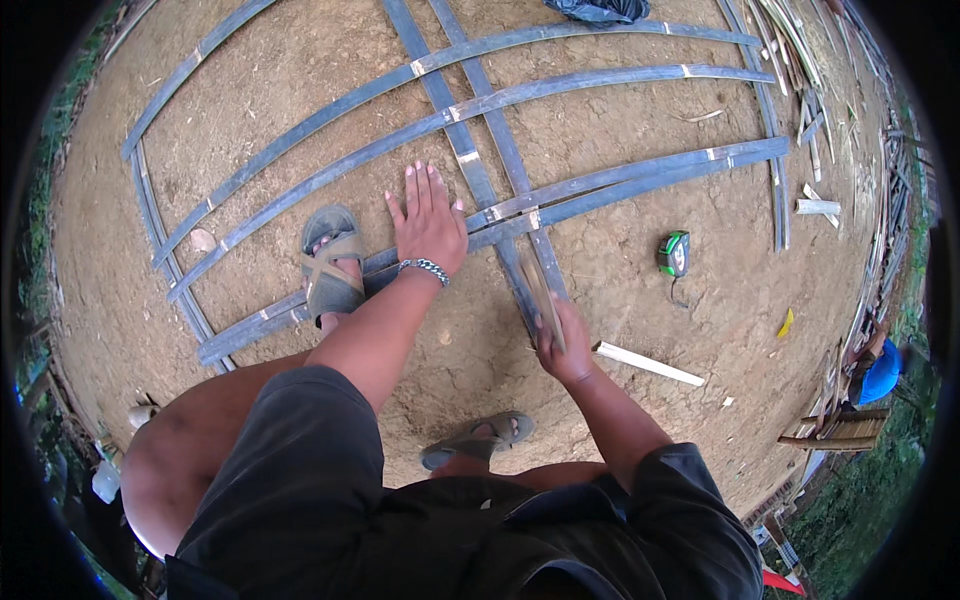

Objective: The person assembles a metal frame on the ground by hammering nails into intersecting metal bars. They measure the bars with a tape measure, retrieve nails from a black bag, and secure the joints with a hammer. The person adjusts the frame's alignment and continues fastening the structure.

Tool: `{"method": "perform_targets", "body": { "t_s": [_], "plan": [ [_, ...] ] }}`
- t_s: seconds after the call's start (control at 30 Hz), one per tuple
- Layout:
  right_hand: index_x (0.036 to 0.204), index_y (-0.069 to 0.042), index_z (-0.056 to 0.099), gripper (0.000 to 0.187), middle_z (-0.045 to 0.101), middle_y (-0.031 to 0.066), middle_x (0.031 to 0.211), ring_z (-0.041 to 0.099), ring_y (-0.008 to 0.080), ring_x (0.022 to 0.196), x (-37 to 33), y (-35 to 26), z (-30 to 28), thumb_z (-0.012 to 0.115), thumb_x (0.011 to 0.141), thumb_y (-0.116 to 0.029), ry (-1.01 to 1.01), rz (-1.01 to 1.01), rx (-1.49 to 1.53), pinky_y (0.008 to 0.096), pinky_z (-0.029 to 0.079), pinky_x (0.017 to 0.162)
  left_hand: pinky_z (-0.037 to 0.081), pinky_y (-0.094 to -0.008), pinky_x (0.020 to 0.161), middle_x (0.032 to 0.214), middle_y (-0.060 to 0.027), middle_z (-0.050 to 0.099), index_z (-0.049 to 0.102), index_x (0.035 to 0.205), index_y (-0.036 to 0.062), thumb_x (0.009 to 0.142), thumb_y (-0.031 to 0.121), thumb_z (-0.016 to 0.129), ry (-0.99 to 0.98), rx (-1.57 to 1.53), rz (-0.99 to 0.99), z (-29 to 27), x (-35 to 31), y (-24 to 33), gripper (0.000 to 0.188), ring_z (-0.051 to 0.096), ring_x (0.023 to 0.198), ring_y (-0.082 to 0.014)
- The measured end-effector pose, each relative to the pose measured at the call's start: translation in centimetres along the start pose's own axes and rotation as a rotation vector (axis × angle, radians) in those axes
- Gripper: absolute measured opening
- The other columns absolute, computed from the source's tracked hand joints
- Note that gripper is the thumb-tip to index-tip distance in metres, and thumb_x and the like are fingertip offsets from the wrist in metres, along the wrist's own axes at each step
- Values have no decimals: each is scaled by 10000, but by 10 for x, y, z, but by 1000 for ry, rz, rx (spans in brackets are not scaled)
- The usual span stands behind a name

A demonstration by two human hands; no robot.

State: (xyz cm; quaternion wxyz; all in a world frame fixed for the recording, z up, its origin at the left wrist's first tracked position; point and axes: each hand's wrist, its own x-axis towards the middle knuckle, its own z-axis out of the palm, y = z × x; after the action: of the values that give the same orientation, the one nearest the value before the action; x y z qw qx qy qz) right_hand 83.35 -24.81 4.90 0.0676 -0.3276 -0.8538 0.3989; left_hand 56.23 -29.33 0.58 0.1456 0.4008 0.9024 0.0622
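Note:
A lattice of dark grey-blue split bamboo strips (330, 107) lies on bare earth, long curved pieces crossing shorter ones. My left hand (430, 220) is open, fingers stretched out, its palm over the nearest pair of long strips (640, 183) just left of where the paired crosspieces (477, 185) meet them. My right hand (568, 340) is closed around a flat, brownish, stick-like tool (540, 292), smeared by motion, whose exact kind I cannot make out. The tool points away from me above the near ends of the crosspieces. My left sandalled foot (335, 265) stands on the near strips.
A green and black tape measure (673, 254) lies right of the lattice. A pale split stick (650, 363) is beside my right hand. Bamboo offcuts (818, 206) and piled strips line the right side. Beyond a small wooden bench (835, 432) is a person in blue (880, 375).

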Motion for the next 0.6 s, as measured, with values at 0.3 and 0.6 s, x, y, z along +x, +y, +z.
{"method": "perform_targets", "body": {
  "t_s": [0.3,0.6],
  "plan": [
    [1329,-52,525,387,687,285,1091,668,503,943,11,-33,4,610,970,-169,13,137,12,555,540,817,37,-601,1261,1705,-195,153,223,1601,-29,1045,337,419,-20,-5,-4,-2,3,1,694,86,1596,-318],
    [1309,-27,506,374,673,330,1050,655,525,953,27,-27,0,593,984,-188,68,95,-23,581,524,832,33,-603,1260,1705,-195,149,215,1603,-31,1050,336,403,-27,15,-6,-3,5,0,690,84,1596,-319]
  ]
}}
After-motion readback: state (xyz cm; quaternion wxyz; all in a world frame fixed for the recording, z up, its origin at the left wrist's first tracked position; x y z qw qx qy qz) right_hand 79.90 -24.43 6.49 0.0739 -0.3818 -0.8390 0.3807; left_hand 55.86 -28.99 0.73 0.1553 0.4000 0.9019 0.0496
